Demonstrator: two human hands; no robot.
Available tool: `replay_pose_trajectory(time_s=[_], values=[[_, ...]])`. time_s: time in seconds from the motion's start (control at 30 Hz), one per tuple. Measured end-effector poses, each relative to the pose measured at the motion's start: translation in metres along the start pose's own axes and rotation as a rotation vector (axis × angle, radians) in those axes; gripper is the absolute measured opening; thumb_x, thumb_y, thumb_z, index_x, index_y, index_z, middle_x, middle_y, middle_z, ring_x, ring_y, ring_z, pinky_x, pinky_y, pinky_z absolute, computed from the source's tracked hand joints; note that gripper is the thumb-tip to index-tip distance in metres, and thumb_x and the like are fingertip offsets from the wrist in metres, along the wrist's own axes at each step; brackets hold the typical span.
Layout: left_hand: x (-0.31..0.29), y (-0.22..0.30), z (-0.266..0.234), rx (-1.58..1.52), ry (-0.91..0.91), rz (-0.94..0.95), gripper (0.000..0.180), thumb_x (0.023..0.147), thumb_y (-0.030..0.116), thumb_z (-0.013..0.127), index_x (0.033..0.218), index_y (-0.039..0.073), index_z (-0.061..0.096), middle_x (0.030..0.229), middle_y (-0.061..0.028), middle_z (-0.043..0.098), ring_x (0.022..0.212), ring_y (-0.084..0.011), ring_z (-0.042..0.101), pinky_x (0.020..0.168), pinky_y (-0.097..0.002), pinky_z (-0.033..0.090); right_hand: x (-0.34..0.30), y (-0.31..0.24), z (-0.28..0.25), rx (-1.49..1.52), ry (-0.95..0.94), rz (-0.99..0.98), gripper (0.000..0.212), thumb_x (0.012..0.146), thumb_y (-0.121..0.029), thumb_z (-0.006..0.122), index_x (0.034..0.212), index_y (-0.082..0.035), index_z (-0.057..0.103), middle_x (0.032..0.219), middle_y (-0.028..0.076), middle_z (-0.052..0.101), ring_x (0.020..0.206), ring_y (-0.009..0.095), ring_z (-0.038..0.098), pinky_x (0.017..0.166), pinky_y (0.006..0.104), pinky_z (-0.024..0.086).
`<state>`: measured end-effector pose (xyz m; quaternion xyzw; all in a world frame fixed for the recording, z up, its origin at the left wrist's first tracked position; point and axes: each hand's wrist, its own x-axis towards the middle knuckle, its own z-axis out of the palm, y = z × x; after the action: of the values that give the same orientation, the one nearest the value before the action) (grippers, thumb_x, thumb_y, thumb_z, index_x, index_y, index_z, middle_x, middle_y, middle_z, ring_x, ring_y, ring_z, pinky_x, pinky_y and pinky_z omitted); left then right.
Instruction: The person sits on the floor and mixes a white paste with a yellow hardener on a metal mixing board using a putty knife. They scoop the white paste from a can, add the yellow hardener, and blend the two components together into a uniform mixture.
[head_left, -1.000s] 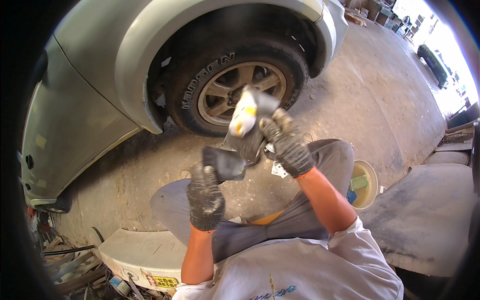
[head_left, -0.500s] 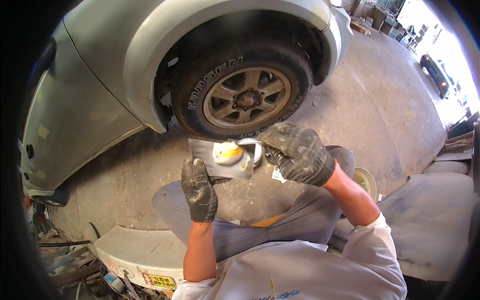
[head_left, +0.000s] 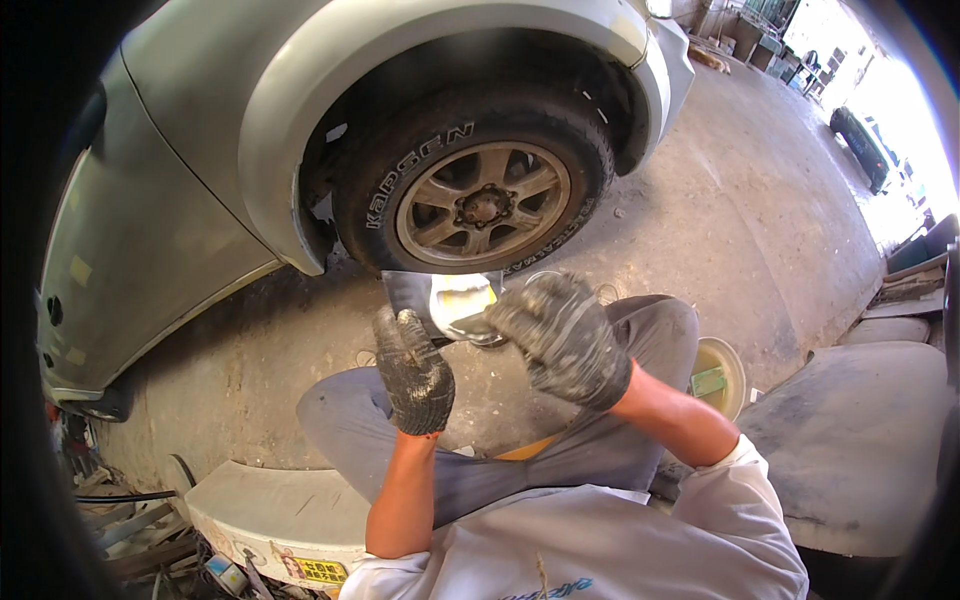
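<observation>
My left hand (head_left: 412, 372), in a dark, stained work glove, grips a flat dark-grey board (head_left: 405, 290) by its near left edge. A mound of white and yellow paste that looks like body filler (head_left: 462, 292) lies on the board. My right hand (head_left: 562, 340), gloved too and slightly blurred, is closed around a spreader. The spreader's grey blade (head_left: 470, 326) lies against the near side of the paste; its grip is hidden in my fingers. Just beyond my right hand, the rim of a round tin (head_left: 543, 275) shows in part.
A light-coloured car (head_left: 200, 90) with a dusty wheel (head_left: 487, 205) stands close in front. Right of my knee sits a round tub (head_left: 741, 372) holding a green piece (head_left: 708, 382). A pale bumper (head_left: 280, 490) lies lower left, a grey body panel (head_left: 860, 430) at right.
My right hand has come left and down, bringing the spreader blade onto the board. The paste, rounded before, looks flatter and more spread. My left hand has turned slightly.
</observation>
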<state>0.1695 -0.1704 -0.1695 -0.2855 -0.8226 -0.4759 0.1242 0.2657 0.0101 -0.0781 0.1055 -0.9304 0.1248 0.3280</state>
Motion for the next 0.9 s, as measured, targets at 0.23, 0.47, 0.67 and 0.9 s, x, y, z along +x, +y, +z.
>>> replay_pose_trajectory(time_s=[0.23, 0.47, 0.67, 0.9], values=[[0.012, -0.007, -0.008, -0.289, -0.080, -0.284, 0.051, 0.080, -0.015, 0.047, 0.130, -0.005, 0.049, 0.129, -0.0252, 0.050, 0.119, -0.0385, 0.050, 0.103, -0.0446, 0.039, 0.002, 0.041, -0.005, 0.482, -0.022, 0.128, 0.037, 0.073, -0.005, 0.062, 0.110, -0.009, 0.066, 0.108, 0.011, 0.065, 0.100, 0.031, 0.060, 0.088, 0.0412, 0.046], [0.016, 0.009, -0.010, -0.544, 0.118, -0.338, 0.029, 0.099, 0.008, 0.044, 0.123, -0.007, 0.050, 0.118, -0.0192, 0.057, 0.106, -0.0239, 0.054, 0.096, -0.0333, 0.041, -0.005, 0.050, -0.016, 0.199, -0.042, 0.127, 0.034, 0.075, -0.005, 0.063, 0.108, -0.008, 0.066, 0.104, 0.013, 0.065, 0.097, 0.031, 0.059, 0.084, 0.0400, 0.047], [0.018, 0.011, -0.014, -0.003, 0.184, 0.027, 0.033, 0.096, 0.004, 0.047, 0.126, -0.010, 0.047, 0.122, -0.0271, 0.053, 0.110, -0.0372, 0.054, 0.100, -0.0391, 0.039, -0.025, 0.037, 0.005, 0.618, 0.097, 0.715, 0.019, 0.095, -0.017, 0.053, 0.106, -0.003, 0.061, 0.078, 0.012, 0.063, 0.070, 0.019, 0.061, 0.066, 0.0334, 0.050], [0.008, 0.008, -0.013, 0.417, 0.232, 0.611, 0.038, 0.092, -0.002, 0.050, 0.130, -0.006, 0.047, 0.131, -0.0262, 0.048, 0.113, -0.0399, 0.052, 0.100, -0.0425, 0.040, -0.044, 0.027, 0.062, -0.046, 0.070, 0.172, 0.023, 0.094, -0.017, 0.053, 0.104, 0.003, 0.056, 0.091, 0.019, 0.060, 0.087, 0.029, 0.059, 0.076, 0.0372, 0.047]])
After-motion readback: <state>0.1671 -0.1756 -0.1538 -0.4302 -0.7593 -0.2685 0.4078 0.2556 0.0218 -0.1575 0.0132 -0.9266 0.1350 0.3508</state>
